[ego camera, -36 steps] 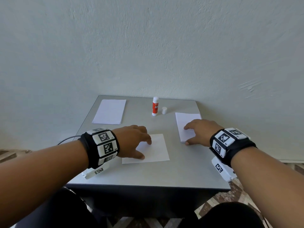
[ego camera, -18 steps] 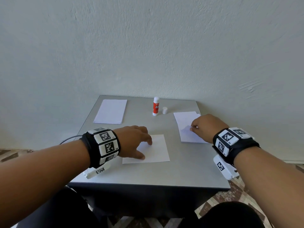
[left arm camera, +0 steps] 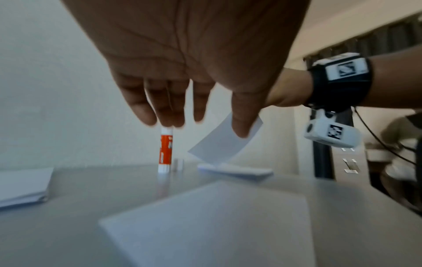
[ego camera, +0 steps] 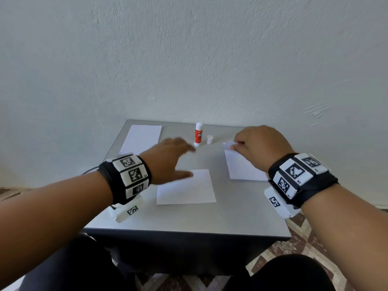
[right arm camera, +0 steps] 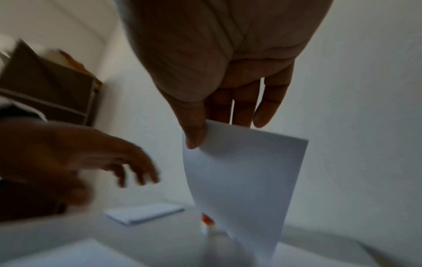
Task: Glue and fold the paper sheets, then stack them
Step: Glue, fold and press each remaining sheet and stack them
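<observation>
My right hand pinches the far edge of a white paper sheet between thumb and fingers and holds it lifted off the right pile of sheets. My left hand, blurred, hovers with straight fingers above the table just left of the glue stick. The stick stands upright, red and white, uncapped, with its white cap beside it. A single sheet lies flat in the middle, below the left hand. In the left wrist view the fingers hang just above the glue stick.
A second pile of white paper lies at the far left corner of the grey table. A pale wall stands right behind the table. My knees show below the front edge.
My left hand has lifted off the middle sheet and moved forward toward the glue stick. My right hand has raised the top sheet's far edge off the right pile.
</observation>
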